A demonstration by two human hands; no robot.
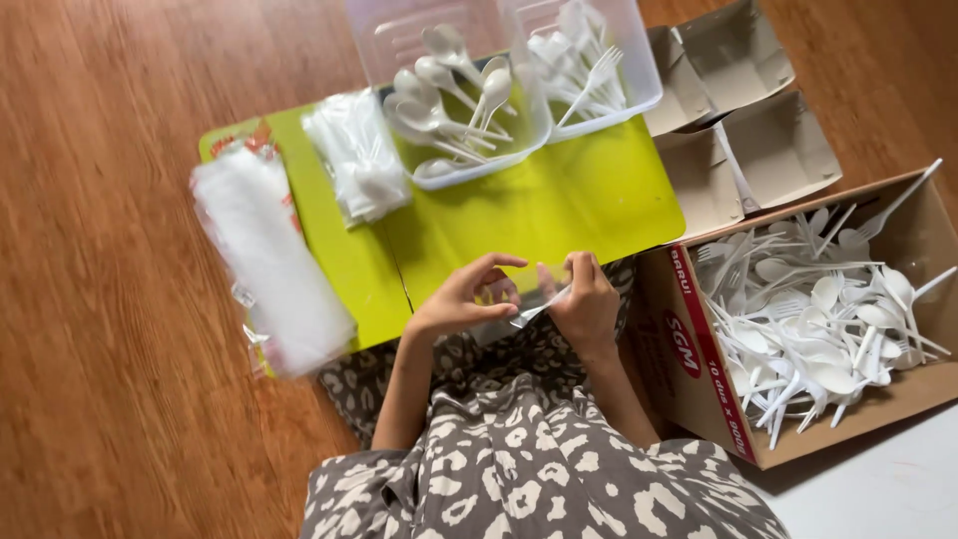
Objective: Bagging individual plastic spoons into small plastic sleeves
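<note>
A reddish-brown wooden floor (110, 250) fills most of the view, and the person sits on it in grey clothing with a pale blotched pattern (529, 449); a flat yellow-green board (559, 205) lies on the floor just ahead of the lap; to the right stands an open brown cardboard box (699, 369) heaped with white plastic spoons and forks (818, 329), its near wall touching the person's right side; beyond it a grey-brown cardboard divider (743, 115) lies opened out; at the left edge of the board rests a long stack of clear plastic bags (269, 265), partly blurred, and beside it a smaller bundle of clear sleeves (354, 165); at the far edge of the board stand two clear plastic tubs side by side, the left tub (449, 95) holding white spoons, the right tub (599, 65) holding white forks; both hands are raised over the lap, near the board's front edge, well apart from the tubs; the left hand (464, 294) has thumb and forefinger curled and pinching one end of a small clear plastic sleeve (529, 311), the other fingers loosely spread; the right hand (587, 299) has its fingers folded round the sleeve's other end, gripping it; whether anything is inside the sleeve I cannot tell
</note>
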